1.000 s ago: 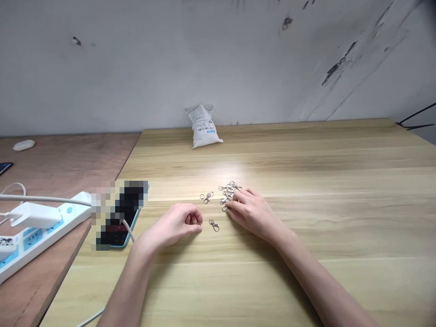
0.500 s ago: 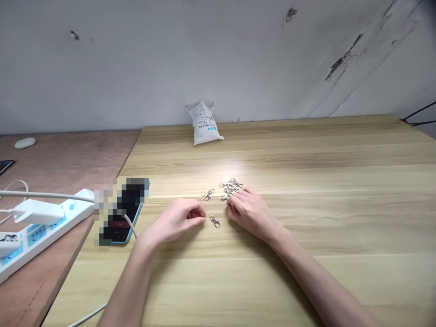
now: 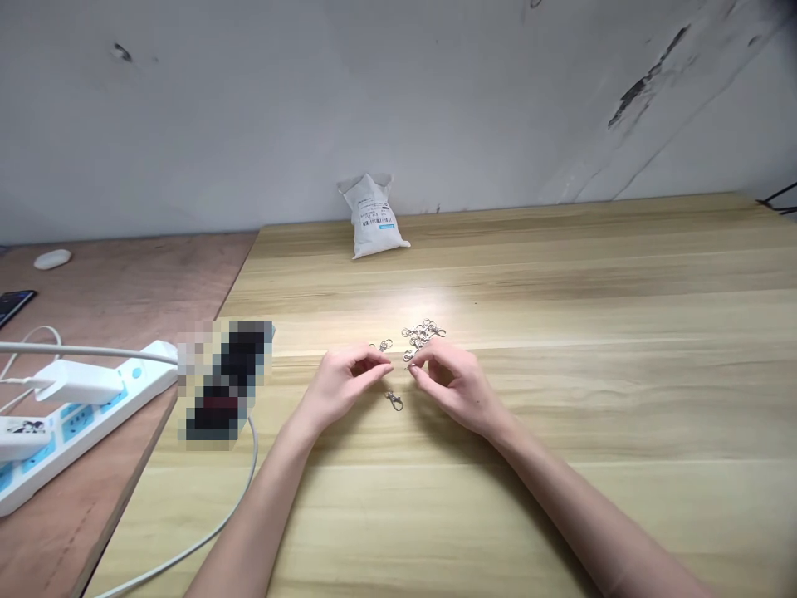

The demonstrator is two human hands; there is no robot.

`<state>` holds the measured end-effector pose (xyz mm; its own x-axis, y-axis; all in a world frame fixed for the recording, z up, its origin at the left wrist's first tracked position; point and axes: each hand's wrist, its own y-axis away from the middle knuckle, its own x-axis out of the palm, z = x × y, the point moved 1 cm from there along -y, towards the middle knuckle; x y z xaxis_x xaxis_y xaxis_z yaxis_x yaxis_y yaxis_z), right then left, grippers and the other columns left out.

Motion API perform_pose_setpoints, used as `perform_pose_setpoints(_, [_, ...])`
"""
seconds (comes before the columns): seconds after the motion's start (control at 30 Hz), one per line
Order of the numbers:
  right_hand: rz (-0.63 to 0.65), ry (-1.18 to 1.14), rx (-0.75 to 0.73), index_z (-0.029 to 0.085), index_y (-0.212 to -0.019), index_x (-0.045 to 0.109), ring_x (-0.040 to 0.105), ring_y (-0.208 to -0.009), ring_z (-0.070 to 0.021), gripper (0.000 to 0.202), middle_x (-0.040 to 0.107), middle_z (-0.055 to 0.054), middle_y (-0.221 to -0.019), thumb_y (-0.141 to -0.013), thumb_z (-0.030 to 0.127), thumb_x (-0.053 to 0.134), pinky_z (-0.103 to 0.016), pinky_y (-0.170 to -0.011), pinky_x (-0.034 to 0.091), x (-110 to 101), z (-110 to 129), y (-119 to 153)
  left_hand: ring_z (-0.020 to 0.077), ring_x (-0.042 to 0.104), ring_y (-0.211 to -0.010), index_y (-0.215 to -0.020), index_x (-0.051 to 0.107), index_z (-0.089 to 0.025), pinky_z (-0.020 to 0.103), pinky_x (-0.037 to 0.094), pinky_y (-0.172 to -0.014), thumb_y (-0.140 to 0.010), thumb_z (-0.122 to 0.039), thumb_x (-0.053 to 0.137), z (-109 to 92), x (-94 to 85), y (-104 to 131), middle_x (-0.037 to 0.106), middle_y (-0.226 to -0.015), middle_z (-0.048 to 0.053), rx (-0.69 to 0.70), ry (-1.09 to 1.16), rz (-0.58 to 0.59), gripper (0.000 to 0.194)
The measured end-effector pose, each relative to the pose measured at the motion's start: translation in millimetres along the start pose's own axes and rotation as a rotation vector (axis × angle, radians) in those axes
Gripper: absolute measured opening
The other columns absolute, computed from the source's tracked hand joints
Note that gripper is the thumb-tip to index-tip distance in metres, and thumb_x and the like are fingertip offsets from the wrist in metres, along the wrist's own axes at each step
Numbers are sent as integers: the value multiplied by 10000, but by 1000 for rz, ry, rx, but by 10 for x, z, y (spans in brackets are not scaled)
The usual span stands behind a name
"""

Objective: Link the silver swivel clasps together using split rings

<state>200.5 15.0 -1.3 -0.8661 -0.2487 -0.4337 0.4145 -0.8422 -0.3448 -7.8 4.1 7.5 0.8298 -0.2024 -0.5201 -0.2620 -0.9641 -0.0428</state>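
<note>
Above the wood-grain tabletop (image 3: pixel 591 291), the left hand (image 3: pixel 339 382) and right hand (image 3: pixel 457 382) sit nearly tip to tip, apparently in fine handling that calls for a steady pinch. A tangled silvery clasp pile (image 3: pixel 425 330) lies just beyond; a single clasp (image 3: pixel 395 402) lies nearer. The right fingers seem clamped on a tiny metal piece (image 3: pixel 407 368); whether the left fingers are closed, I cannot tell.

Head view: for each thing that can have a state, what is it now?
Left hand: grip pinched; contents too small to tell.
Right hand: grip pinched; contents too small to tell.
Clasp pile: loosely heaped by the right hand.
Single clasp: lying flat, apart from the pile.
White packet: bulging, looks sealed.
Plain white charger: plugged into the power strip.
Pixelated phone: screen unreadable.
Edge phone: partly out of frame.
</note>
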Motion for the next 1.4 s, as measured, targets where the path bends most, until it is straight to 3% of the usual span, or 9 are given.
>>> perform_pose_setpoints(0.2, [-76,-108,116,194,-845,651,475,-532,-100,84,572,12,-648,-863,237,581,-231,-490,387,25,-63,-5,193,693,-931,-972,738,-191,318,559,-825,-857,-238,637,62,5,-15,739,-1010,72,-17,142,-65,160])
perform_pose_setpoints(0.37, [-87,-203,174,188,-849,665,473,-498,-92,65,540,36,-584,-834,214,607,-224,-476,388,52,-88,-15,184,713,-849,-913,745,-186,304,575,-788,-837,-271,681,57,74,-8,758,-940,54,-42,118,-143,131])
perform_pose_setpoints(0.63, [-32,-213,127,196,-897,630,596,-631,-125,82,683,-35,-811,-891,264,585,-247,-530,462,67,-52,1,176,703,-790,-923,734,-184,290,566,-739,-858,-311,662,-22,148,8,757,-895,51,-44,58,-151,160])
perform_pose_setpoints(0.77, [-20,-148,122,195,-905,619,550,-575,-116,99,645,-14,-723,-909,286,580,-249,-514,441,52,-66,13,157,660,-716,-870,724,-185,276,533,-666,-869,-334,648,-7,145,-3,729,-825,42,-21,32,-133,167])
perform_pose_setpoints(0.87, [6,-74,83,198,-927,624,486,-528,-105,95,587,13,-657,-924,266,557,-248,-497,402,52,-79,17,161,640,-779,-862,713,-187,274,514,-662,-878,-297,634,-3,138,-15,704,-915,61,29,-1,-151,137])
perform_pose_setpoints(1.07, [-39,47,-28,201,-882,605,585,-753,-160,75,636,-56,-872,-921,205,541,-297,-657,479,48,-67,4,198,582,-1059,-826,683,-193,360,470,-937,-864,-224,649,-18,129,-33,649,-1053,62,137,-92,-182,60])
perform_pose_setpoints(1.23, [-99,259,-109,205,-863,616,594,-896,-220,65,635,-86,-940,-900,197,563,-382,-789,490,-71,-113,-49,210,549,-1063,-835,669,-193,367,442,-944,-874,-231,634,8,14,-44,638,-1073,62,169,-296,-233,65])
perform_pose_setpoints(1.4, [-88,346,-148,204,-872,646,585,-920,-226,68,615,-91,-968,-900,212,584,-387,-791,490,-199,-200,-78,240,520,-1094,-821,652,-186,394,427,-951,-880,-234,615,122,-155,-46,621,-1088,78,170,-491,-218,85])
